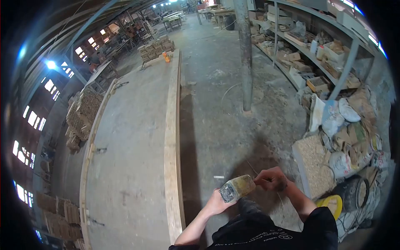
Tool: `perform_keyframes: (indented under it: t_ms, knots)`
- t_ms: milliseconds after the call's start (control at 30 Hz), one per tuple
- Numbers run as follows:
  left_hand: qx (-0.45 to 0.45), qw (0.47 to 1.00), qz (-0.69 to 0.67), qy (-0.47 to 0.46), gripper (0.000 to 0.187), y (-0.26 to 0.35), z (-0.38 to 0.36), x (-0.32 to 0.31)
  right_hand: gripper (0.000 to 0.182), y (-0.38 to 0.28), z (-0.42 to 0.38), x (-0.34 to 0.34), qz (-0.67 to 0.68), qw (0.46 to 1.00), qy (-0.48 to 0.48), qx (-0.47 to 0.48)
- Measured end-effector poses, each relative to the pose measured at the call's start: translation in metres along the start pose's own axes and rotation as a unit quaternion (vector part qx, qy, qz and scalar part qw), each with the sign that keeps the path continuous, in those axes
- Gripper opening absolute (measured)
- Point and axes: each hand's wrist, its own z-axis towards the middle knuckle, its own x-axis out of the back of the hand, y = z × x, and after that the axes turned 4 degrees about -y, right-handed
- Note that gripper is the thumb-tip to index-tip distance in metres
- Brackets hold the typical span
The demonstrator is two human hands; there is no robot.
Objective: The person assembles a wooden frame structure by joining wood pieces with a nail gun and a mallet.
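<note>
The left hand (pixel 216 203) has its grip closed around a yellowish bottle (pixel 237 187), holding it tilted, base toward the camera and neck toward the right hand (pixel 271 179). The right hand's grip is narrow, its fingers pinched at the bottle's top end; what they pinch is too small to tell. Both hands hang over the floor (pixel 216 121), just right of the surface (pixel 133 137), not above it.

The surface is a long grey slab running away from the person. A pale wooden board (pixel 171 133) stands on edge along its right side, and a thinner strip (pixel 89 154) runs along its left side with small clamps on it. Its far end carries block stacks (pixel 156 48) and something orange (pixel 166 56). Between the board and the post (pixel 246 54) lies a wide strip of bare, dusty concrete floor reaching far back into the hall; a small white piece (pixel 218 177) lies on it near the hands.

To the right the room closes in: sacks (pixel 346 125), a tray of pale chips (pixel 316 164), a yellow-rimmed tub (pixel 331 204) and a dark bucket (pixel 354 189) crowd the floor below metal shelves (pixel 316 54) loaded with boxes. Left of the surface stand more block stacks (pixel 83 116), beyond them a wall of bright windows (pixel 33 118). Lamps glow at the far end.
</note>
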Motion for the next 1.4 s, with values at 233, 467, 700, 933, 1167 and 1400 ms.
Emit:
perform_keyframes:
  t_ms: [233, 467, 700, 933, 1167, 1400]
  knots:
    - [0.045, 0.994, 0.078, 0.067, 0.027, -0.016, 0.252, 0.139, 0.008, 0.049, 0.274, 0.113, 0.05, 0.995, 0.084, 0.012]
    - [0.096, 0.98, 0.056, 0.166, 0.027, -0.071, 0.477, 0.27, 0.005, 0.118, 0.56, 0.193, 0.155, 0.983, 0.08, -0.056]
    - [0.108, 0.989, -0.097, -0.021, 0.045, -0.086, 0.734, 0.507, 0.011, 0.097, 0.844, 0.354, 0.047, 0.996, -0.064, -0.031]
    - [0.102, 0.983, -0.121, -0.096, 0.046, -0.114, 0.97, 0.674, 0.004, 0.148, 1.069, 0.444, 0.072, 0.996, 0.025, 0.044]
    - [0.115, 0.992, -0.058, 0.004, 0.031, -0.153, 1.242, 0.767, 0.006, 0.252, 1.32, 0.558, 0.302, 0.945, 0.111, -0.066]
    - [0.104, 0.991, 0.026, 0.085, 0.033, -0.145, 1.481, 0.884, 0.009, 0.277, 1.584, 0.73, 0.191, 0.974, 0.013, -0.123]
